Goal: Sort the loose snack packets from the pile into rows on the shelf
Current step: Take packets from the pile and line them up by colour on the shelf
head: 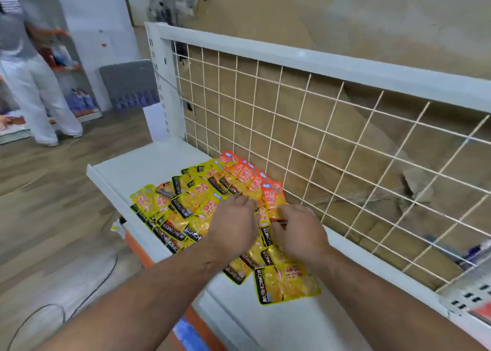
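Glossy yellow film, crinkled and light-catching: snack packets (pixel 186 204), flat rectangular pouches with a black band of white lettering along one edge. Heaped and overlapping across the middle of the shelf (pixel 148 164), fanned from near left toward the far right. Along the far edge of the heap, just beside the wire grid (pixel 318 127), an orange-red row (pixel 243 171) of the same pouch shape, shingled one over the next. At the near right end, one large yellow pouch (pixel 287 284) lying flat, partly over its neighbours.

Smooth white painted metal for the shelf, with a raised lip at the left. Thin cream wire in square meshes behind it, framed in white bars. Creased brown cardboard (pixel 265 18) beyond the mesh. Wood-grain floor (pixel 53 204) at the left, crossed by a thin dark cable (pixel 106 273).

Left hand (pixel 233 224) palm down over the heap, knuckles up, fingers bent with tips on the pouches; grasping or only pressing, cannot tell. Right hand (pixel 301 235) close beside it, fingers curled leftward, thumb and forefinger pinching the near edge of an orange-red packet (pixel 273 200). Both forearms bare, reaching in from the near side.
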Action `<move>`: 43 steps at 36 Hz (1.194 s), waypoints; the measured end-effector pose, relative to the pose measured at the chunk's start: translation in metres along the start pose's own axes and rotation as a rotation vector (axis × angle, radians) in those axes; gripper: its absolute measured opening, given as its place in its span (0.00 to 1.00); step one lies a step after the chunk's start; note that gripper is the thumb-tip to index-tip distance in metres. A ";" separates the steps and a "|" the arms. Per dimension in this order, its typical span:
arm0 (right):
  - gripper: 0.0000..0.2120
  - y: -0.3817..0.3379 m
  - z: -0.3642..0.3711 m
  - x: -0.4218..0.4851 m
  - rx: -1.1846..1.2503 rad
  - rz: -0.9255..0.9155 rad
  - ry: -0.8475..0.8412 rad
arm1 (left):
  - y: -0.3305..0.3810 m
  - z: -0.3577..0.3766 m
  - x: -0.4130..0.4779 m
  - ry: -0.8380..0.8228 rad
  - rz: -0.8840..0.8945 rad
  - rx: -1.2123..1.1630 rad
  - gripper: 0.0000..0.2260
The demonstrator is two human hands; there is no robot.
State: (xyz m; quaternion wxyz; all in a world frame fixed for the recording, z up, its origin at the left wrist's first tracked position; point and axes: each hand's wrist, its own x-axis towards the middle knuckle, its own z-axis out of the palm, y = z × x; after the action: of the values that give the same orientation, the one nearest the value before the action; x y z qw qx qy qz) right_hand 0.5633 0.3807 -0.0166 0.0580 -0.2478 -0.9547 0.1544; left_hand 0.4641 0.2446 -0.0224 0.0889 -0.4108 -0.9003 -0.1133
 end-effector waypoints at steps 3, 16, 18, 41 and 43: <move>0.13 -0.002 0.004 0.021 -0.016 0.047 0.021 | -0.012 -0.003 0.027 -0.024 0.021 0.065 0.16; 0.21 -0.016 0.011 0.062 -0.003 0.251 0.034 | -0.021 0.003 0.085 -0.141 0.053 0.131 0.26; 0.23 -0.016 0.010 0.064 0.009 0.276 0.042 | -0.021 0.004 0.089 -0.163 0.018 0.093 0.28; 0.05 -0.018 -0.029 0.031 0.956 0.422 -0.109 | -0.007 -0.034 0.051 -0.077 -0.663 -1.064 0.12; 0.05 -0.018 -0.028 0.020 0.917 0.396 -0.113 | -0.001 -0.039 0.035 -0.048 -0.718 -1.157 0.12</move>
State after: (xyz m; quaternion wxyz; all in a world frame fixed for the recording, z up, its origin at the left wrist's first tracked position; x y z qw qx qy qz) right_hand 0.5436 0.3832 0.0167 0.0788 -0.3646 -0.7249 0.5791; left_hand 0.4426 0.2585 0.0233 -0.2084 -0.0702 -0.7770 -0.5899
